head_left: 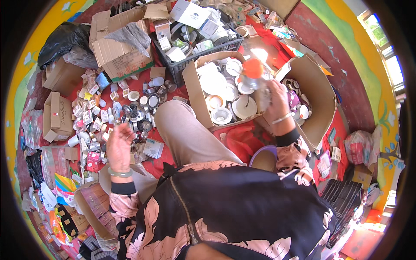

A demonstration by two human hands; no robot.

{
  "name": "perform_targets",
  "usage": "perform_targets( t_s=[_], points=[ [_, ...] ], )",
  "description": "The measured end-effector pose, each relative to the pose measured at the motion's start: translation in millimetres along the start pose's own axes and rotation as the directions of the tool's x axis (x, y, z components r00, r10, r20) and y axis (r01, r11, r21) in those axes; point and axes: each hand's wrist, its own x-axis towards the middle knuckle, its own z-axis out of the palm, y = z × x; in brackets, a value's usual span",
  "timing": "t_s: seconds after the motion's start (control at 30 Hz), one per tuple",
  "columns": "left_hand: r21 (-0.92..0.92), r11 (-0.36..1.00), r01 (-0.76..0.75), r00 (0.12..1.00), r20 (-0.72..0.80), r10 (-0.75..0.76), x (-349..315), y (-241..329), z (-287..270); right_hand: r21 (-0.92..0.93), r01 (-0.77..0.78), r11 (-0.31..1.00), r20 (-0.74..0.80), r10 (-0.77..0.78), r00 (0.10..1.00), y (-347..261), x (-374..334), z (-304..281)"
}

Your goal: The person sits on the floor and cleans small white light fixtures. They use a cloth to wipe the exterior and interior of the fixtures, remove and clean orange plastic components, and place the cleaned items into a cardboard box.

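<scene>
My right hand [276, 102], with a bangle at the wrist, is raised over the gap between two cardboard boxes. Its fingers are closed on a blurred silvery item with an orange-red top [252, 69]; I cannot make out its kind. Below it, an open cardboard box [190, 82] holds several white round lamp fittings [244, 107]. My left hand [119, 145] hovers beside my knee, fingers loosely bent and apart, with nothing in it. Under and past it spreads a heap of small boxes [87, 117], white pieces and round dark fittings [153, 101].
A second open carton [323, 102] with fittings stands at the right. Behind, a dark plastic crate [175, 67] is piled with lamp parts, near a large carton [121, 56]. A purple tub [264, 158] sits by my right forearm. A small white box [153, 148] lies by my knee.
</scene>
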Motion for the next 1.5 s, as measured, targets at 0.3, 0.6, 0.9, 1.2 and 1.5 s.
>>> perform_targets(
  t_s=[0.3,0.6,0.9,1.2,1.5],
  points=[
    [0.003,1.0,0.006,0.937,-0.349,-0.005,-3,1,-87,-0.001,-0.407,0.914,-0.146,0.402,0.904,85,62,-45],
    [0.14,0.988,0.07,0.901,-0.434,-0.002,5,-12,-92,-0.988,0.146,0.058,0.144,-0.045,0.989,121,160,32],
    [0.271,0.955,0.121,0.878,-0.478,0.025,9,-19,-89,-0.699,0.566,-0.437,0.548,0.181,0.817,191,222,64],
    [0.262,0.951,0.165,0.858,-0.514,-0.007,14,-20,-85,-0.71,0.632,-0.311,0.575,0.263,0.775,251,222,53],
    [0.269,0.951,0.156,0.856,-0.517,0.006,11,-17,-79,-0.563,0.762,-0.32,0.697,0.311,0.645,201,220,16]
  ],
)
